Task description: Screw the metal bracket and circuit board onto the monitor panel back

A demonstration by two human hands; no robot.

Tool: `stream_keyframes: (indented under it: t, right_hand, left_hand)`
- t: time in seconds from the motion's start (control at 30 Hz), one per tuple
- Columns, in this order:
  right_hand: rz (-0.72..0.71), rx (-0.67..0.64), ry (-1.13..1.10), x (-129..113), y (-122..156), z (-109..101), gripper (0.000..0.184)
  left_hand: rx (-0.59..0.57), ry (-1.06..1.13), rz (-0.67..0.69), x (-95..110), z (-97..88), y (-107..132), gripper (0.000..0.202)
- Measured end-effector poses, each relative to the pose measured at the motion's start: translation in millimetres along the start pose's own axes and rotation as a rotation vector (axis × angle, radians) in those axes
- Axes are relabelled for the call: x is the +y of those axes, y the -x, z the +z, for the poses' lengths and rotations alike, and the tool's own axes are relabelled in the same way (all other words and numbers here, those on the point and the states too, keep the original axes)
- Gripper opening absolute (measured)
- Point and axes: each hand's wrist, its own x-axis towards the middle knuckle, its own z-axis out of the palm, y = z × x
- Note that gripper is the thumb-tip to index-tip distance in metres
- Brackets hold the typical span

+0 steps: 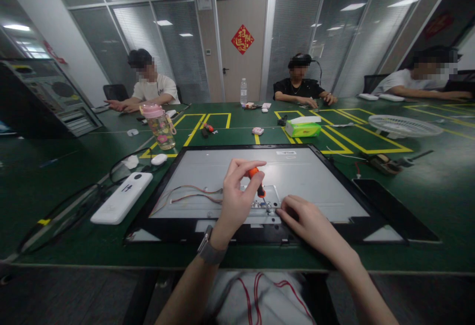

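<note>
My left hand, with a watch on its wrist, grips the orange and black handle of a screwdriver. The screwdriver stands tilted, its tip down at the small metal fittings and circuit board near the front middle of a flat display panel. Beside the tip, my right hand rests on the panel with its fingers curled and thumb and forefinger close together; whatever they may pinch is too small to make out. Thin coloured wires run leftward from the board under my left hand.
Left of the panel lie a white power bank, black cables and a flowered bottle. A black phone-like slab lies on the right. Beyond are a green tissue pack and a white fan grille. Several people sit across the table.
</note>
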Motion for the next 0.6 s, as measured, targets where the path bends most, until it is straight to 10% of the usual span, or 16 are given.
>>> stream_keyframes:
  t: [0.6]
  right_hand:
    - [0.000, 0.001, -0.007, -0.9, -0.4, -1.2, 0.019]
  left_hand:
    - [0.033, -0.010, -0.030, 0.4, -0.4, -0.5, 0.016]
